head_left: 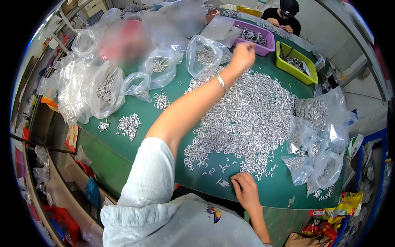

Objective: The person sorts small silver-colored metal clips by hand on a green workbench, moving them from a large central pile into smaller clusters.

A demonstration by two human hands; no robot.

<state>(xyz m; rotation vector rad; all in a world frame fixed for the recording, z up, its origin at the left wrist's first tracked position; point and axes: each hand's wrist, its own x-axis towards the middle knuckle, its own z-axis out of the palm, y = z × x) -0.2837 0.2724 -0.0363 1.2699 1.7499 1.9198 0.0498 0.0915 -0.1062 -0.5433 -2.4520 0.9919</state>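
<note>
My left hand (245, 54) reaches across the table toward the far side, its fingers closed, close to the near edge of a purple basket (263, 52) of dark metal parts. Whatever is in those fingers, if anything, is hidden. Near the front edge, my right hand (247, 190) rests on the green table top with fingers slightly bent and thumb apart. Next to its fingertips are a few small pale strips (222, 182). Between my hands spreads a wide heap of small curved silvery metal pieces (251, 119); a few lie loose at its near edge.
Smaller piles of metal pieces (129, 126) sit to the left. Clear plastic bags of parts (105, 92) crowd the far left, and more bags (325, 136) stand at right. A yellow-green basket (311, 78) holds tools and parts. Across the table a person (284, 18) works with both hands.
</note>
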